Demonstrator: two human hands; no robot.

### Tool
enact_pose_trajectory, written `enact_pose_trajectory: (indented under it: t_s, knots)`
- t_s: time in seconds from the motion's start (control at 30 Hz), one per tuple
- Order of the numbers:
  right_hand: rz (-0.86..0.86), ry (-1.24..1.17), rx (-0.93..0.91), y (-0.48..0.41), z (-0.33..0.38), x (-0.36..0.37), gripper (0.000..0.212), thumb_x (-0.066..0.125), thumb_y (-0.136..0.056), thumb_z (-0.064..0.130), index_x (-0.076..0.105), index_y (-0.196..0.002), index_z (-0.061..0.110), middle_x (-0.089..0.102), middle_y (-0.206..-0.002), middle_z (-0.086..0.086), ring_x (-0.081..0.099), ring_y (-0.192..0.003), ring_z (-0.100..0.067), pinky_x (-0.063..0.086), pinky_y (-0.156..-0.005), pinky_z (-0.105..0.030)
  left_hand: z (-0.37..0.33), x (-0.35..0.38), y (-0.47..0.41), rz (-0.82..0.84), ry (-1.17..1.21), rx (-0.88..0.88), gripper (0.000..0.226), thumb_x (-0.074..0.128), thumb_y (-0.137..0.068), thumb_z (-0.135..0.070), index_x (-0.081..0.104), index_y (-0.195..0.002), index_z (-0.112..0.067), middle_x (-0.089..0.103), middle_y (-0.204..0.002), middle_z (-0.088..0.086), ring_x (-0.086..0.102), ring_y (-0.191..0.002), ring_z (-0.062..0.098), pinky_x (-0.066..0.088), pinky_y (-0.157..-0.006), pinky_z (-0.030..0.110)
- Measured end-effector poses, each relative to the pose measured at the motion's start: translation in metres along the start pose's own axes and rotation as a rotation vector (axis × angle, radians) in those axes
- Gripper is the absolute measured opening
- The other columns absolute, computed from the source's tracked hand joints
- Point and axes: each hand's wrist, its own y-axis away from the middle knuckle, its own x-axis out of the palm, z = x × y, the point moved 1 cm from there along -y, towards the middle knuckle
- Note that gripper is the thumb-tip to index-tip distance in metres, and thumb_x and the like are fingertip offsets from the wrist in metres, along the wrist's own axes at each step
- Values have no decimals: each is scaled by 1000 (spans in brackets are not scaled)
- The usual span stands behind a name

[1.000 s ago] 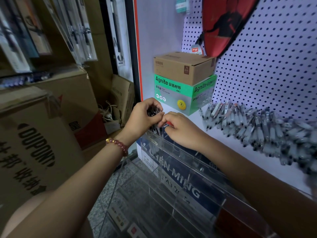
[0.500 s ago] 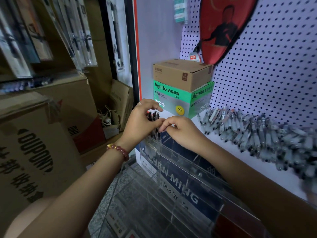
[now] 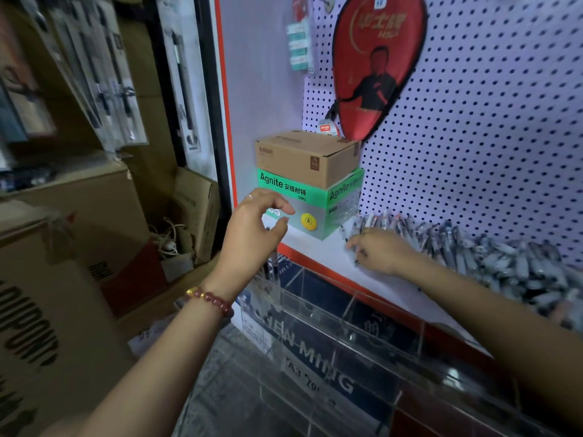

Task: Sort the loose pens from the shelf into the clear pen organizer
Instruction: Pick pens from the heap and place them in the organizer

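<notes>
While the right hand works the pile: the step in hand looks like fetching the next pens, judged from how things lie now.
Clear pen organizer (image 3: 334,313): nearest, hung below the shelf edge, acrylic walls splitting it into compartments; most look empty.
Sorted pens (image 3: 272,269): a few dark pens stand upright in the far-left compartment, just under the left wrist.
Left hand (image 3: 252,230): raised above that compartment, thumb and fingers curled but apart; grip spread, holding nothing visible.
Bracelet (image 3: 210,298): red beads on the left wrist.
Shelf (image 3: 321,252): white, red front edge, carrying the boxes and the pile.
Right hand (image 3: 380,251): palm down at the near-left end of the pile, fingers bent onto pens; whether the grip has pinched one I cannot tell.
Loose pens (image 3: 492,257): long heap along the shelf to the right, against the pegboard (image 3: 504,121).
Green box (image 3: 310,205): left of the pile, a brown carton (image 3: 307,157) stacked on it.
Next move: calls for pinching up a few pens cleanly, then carrying them left and dropping them tip-down into a compartment.
</notes>
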Motion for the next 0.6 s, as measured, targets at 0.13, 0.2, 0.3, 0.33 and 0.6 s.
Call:
enact_pose_trajectory:
  t_s: [0.13, 0.2, 0.3, 0.33, 0.6]
  knots:
    - [92, 280, 20, -8, 6, 10, 43, 36, -98, 49, 45, -135, 31, 50, -135, -10, 42, -128, -29, 27, -110, -51, -2, -1, 1, 14, 22, -9, 22, 63, -80, 5, 67, -82, -16, 63, -92, -5, 55, -90, 2, 38, -78, 6]
    - [99, 321, 26, -7, 10, 12, 39, 33, -99, 49, 44, -128, 26, 57, -122, -10, 46, -122, -30, 26, -110, -53, -2, -1, 4, 14, 28, -20, 21, 62, -80, 5, 67, -82, -15, 62, -89, -7, 55, -87, -2, 37, -77, 5]
    - [55, 248, 30, -6, 13, 10, 18, 39, -99, 39, 46, -106, 24, 56, -88, 0, 51, -101, -25, 29, -108, -50, -6, 0, 7, 25, 42, -47, 22, 61, -82, 4, 66, -80, -17, 62, -88, -9, 53, -85, -9, 37, -69, 5]
    - [46, 192, 37, -8, 13, 9, 9, 43, -98, 33, 46, -100, 25, 54, -84, 3, 50, -94, -21, 32, -106, -47, -7, 1, 8, 32, 48, -50, 22, 61, -83, 4, 66, -80, -17, 62, -89, -8, 53, -85, -10, 37, -66, 6]
    - [-186, -196, 190, -12, 9, 7, 22, 44, -94, 9, 56, -81, 23, 58, -73, 6, 56, -73, -13, 38, -105, -46, -12, 4, 9, 49, 61, -39, 22, 60, -84, 4, 66, -79, -16, 59, -86, -18, 52, -84, -13, 39, -65, 11]
